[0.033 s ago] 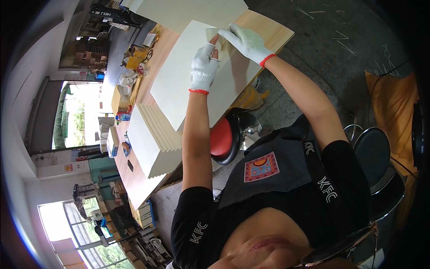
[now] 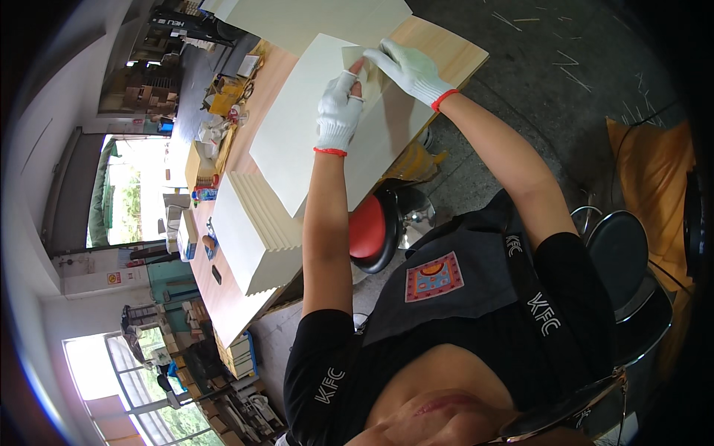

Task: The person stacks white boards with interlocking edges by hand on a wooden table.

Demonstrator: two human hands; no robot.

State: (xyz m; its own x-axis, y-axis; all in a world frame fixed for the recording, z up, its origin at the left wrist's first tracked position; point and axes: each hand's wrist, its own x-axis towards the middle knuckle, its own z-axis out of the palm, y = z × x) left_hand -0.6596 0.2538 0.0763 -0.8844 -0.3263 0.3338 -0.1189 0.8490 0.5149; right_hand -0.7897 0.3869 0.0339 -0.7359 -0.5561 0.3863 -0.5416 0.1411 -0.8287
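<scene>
A large cream sheet (image 2: pixel 297 134) lies on a light wooden table (image 2: pixel 454 52). Its far corner (image 2: pixel 355 56) is folded up. My left hand (image 2: pixel 338 111), in a white glove with a red cuff, rests on the sheet and pinches that corner with thumb and forefinger. My right hand (image 2: pixel 409 70), gloved the same way, reaches in from the right, its fingers on the same raised flap. Both hands meet at the corner.
A fanned stack of cream sheets (image 2: pixel 253 230) sits on the table to the left of the sheet. Another big sheet (image 2: pixel 312 18) lies beyond. Small clutter (image 2: pixel 216 97) lines the table's far side. A red stool (image 2: pixel 368 230), a black chair (image 2: pixel 625 260) and orange cloth (image 2: pixel 654 178) stand nearby.
</scene>
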